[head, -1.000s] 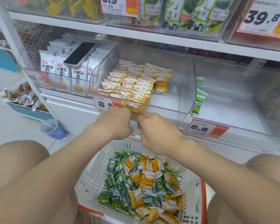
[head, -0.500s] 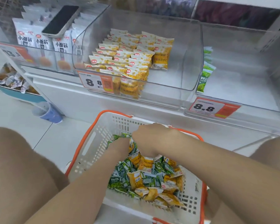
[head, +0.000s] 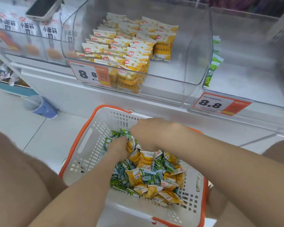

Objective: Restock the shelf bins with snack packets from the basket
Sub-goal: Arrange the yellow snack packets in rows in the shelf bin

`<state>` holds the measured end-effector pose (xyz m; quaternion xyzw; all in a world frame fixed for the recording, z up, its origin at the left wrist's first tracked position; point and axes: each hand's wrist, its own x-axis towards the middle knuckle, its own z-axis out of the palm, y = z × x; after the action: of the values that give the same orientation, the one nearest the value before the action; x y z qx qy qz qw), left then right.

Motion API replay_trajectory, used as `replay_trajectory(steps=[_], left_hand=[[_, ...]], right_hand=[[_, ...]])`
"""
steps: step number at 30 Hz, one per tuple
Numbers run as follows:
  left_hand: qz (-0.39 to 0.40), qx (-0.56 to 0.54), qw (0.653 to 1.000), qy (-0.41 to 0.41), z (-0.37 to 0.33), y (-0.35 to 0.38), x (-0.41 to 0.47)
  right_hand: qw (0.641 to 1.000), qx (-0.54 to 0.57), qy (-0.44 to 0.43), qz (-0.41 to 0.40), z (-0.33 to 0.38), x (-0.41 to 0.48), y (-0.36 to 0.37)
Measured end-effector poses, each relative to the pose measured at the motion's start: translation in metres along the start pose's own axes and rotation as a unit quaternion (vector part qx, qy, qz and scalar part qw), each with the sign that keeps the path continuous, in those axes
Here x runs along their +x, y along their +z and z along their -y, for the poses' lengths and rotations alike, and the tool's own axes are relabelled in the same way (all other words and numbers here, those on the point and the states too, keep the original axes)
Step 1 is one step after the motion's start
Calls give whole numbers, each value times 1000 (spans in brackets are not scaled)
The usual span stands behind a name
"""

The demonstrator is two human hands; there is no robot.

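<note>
A white basket with an orange rim [head: 88, 141] stands on the floor between my knees, filled with several yellow and green snack packets [head: 147, 176]. My left hand [head: 117, 146] is down among the packets at the basket's far side, its fingers buried and hidden. My right hand [head: 152, 131] is beside it with curled fingers over the pile; what it holds is hidden. Above, the clear middle bin [head: 195, 51] holds rows of upright yellow packets [head: 126, 45] in its left half. The right bin [head: 246, 66] has a few green packets [head: 212, 68] at its left wall.
The left bin holds white packets [head: 25, 28] with a phone [head: 43, 7] lying on top. Price tags [head: 220, 104] hang on the bin fronts. A blue cup [head: 39, 106] stands on the tiled floor at the left, near a low tray of wrapped sweets [head: 2, 74].
One second ago both hands were up at the middle bin's front edge. They have come down into the basket, and my view has tilted down and moved closer.
</note>
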<state>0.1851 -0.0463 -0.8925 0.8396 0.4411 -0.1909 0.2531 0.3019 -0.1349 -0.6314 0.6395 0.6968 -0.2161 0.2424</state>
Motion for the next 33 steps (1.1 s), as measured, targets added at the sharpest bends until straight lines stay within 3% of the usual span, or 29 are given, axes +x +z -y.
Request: replay_trajectory(steps=[6, 9, 15, 19, 22, 24, 27, 33], left_hand=[[51, -106, 989, 92, -25, -70, -41], [94, -94, 976, 175, -43, -125, -65], [138, -41, 952, 271, -81, -214, -114], [103, -110, 945, 289, -86, -255, -141], [12, -189, 940, 285, -80, -279, -152], [-26, -284, 920, 269, -77, -290, -158], [6, -391, 882, 264, -78, -297, -166], [-62, -395, 879, 259, -90, -295, -167]], right_hand=[[999, 14, 23, -39, -10, -22, -9], [996, 43, 28, -69, -16, -35, -14], [982, 183, 30, -24, -31, -55, -23], [909, 404, 58, -83, -40, -64, -29], [841, 518, 50, -148, -45, -66, -33], [816, 531, 51, -225, -47, -68, -37], [775, 530, 60, -337, -50, -66, -42], [729, 541, 91, -409, -50, -60, -45]])
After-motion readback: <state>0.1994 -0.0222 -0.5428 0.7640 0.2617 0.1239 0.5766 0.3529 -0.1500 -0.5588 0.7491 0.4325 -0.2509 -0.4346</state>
